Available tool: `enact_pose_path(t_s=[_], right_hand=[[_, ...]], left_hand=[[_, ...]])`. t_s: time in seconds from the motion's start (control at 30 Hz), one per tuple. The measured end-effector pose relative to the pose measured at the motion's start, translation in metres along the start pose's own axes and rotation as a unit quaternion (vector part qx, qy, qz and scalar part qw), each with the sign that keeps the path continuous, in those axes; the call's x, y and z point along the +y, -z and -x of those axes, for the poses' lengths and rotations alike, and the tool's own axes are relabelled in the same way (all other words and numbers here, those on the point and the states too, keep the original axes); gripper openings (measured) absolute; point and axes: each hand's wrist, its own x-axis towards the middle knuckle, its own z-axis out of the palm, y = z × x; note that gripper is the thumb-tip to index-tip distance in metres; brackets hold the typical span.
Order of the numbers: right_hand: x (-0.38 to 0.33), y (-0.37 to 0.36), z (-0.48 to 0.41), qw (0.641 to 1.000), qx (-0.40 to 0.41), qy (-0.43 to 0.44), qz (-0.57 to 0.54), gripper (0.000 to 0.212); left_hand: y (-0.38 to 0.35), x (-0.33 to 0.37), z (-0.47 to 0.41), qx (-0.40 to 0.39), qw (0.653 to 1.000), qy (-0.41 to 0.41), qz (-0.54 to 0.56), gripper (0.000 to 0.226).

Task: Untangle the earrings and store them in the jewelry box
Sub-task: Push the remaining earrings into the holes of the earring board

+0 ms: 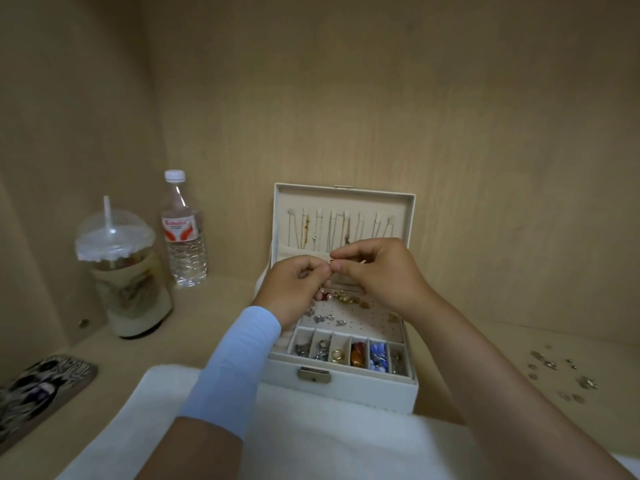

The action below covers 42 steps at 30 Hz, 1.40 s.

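A white jewelry box (346, 389) stands open in the middle of the shelf, its lid upright with necklaces hanging inside. Several earrings lie on its perforated pad (367, 317) and in its front compartments (349, 353). My left hand (298, 282) and my right hand (377, 271) meet above the box. Both pinch a small earring (333, 263) between their fingertips; the piece is tiny and mostly hidden. A thin stick pokes out of my right hand's fingers.
A water bottle (183, 230) and a lidded cup with a straw (124, 271) stand at the left. A patterned phone case (38, 393) lies at the near left. Loose small earrings (561, 372) are scattered at the right. A white cloth (311, 438) lies in front.
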Motion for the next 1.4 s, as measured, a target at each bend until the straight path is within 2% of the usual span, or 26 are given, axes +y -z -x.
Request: enact_pose_path(t_s=[0.23, 0.4, 0.57, 0.87, 1.07, 1.4], right_hand=[[0.006, 0.000, -0.001, 1.000, -0.025, 0.010, 0.000, 0.014], [0.013, 0.001, -0.004, 0.999, -0.013, 0.000, 0.052, 0.010], [0.017, -0.013, 0.004, 0.979, -0.060, 0.018, 0.195, 0.003], [0.014, -0.023, 0.007, 0.922, -0.068, 0.099, 0.367, 0.006], [0.015, -0.025, 0.006, 0.908, -0.081, 0.126, 0.391, 0.007], [0.014, -0.015, 0.003, 0.924, -0.153, 0.087, 0.341, 0.015]], left_hand=[[0.009, -0.005, -0.003, -0.044, 0.999, 0.011, 0.021, 0.018], [0.019, -0.007, -0.009, 0.005, 1.000, -0.002, 0.018, 0.010], [0.022, -0.016, -0.013, 0.038, 0.999, -0.007, 0.008, 0.010], [0.018, -0.017, -0.013, 0.032, 0.999, -0.018, -0.007, 0.011], [0.018, -0.018, -0.015, 0.048, 0.999, -0.004, -0.001, 0.005], [0.018, -0.017, -0.013, 0.051, 0.999, -0.010, -0.014, 0.005]])
